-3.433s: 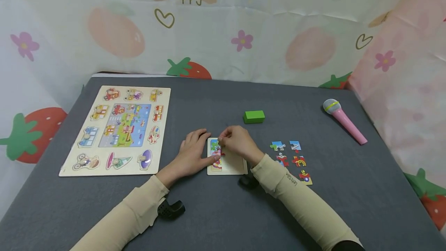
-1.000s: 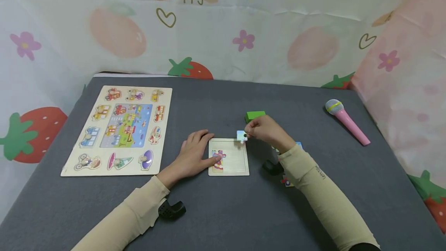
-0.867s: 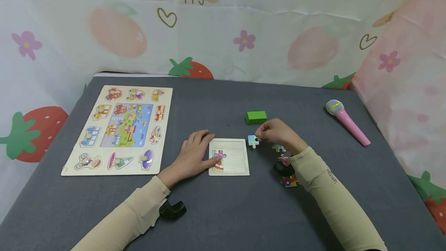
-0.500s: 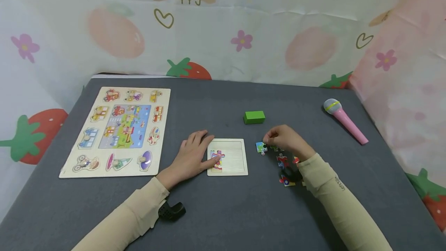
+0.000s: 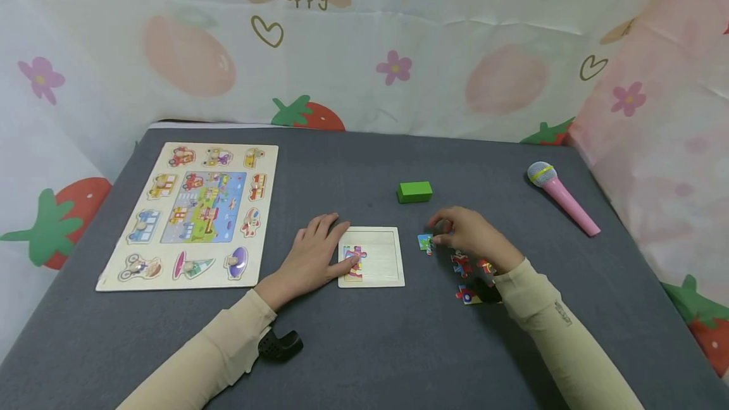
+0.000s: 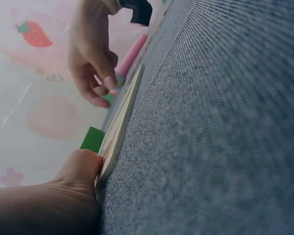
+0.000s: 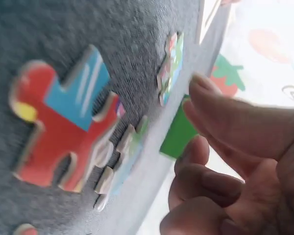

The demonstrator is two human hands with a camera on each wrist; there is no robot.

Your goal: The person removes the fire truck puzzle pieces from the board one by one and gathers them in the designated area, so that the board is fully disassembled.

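Observation:
My left hand (image 5: 310,255) lies with its fingers spread at the left side of a small wooden puzzle tray (image 5: 385,258). Its thumb rests over a red and purple jigsaw piece (image 5: 354,271) in the tray's lower left corner. Right of the tray, a blue and green jigsaw piece (image 5: 424,242) lies on the dark cloth. My right hand (image 5: 473,236) hovers just beside it. In the right wrist view, thumb and fingers (image 7: 201,183) are apart with nothing between them, and a red and blue jigsaw piece (image 7: 68,122) lies close below the hand.
Several loose jigsaw pieces (image 5: 461,265) lie under the right wrist, partly hidden. A green block (image 5: 414,192) stands behind the tray. A large peg puzzle board (image 5: 269,207) lies at the left, a pink toy microphone (image 5: 569,206) at the right.
My right hand has taken the blue and green piece out of the tray's upper left, carried it right, set it on the cloth and let go. My left hand has stayed put.

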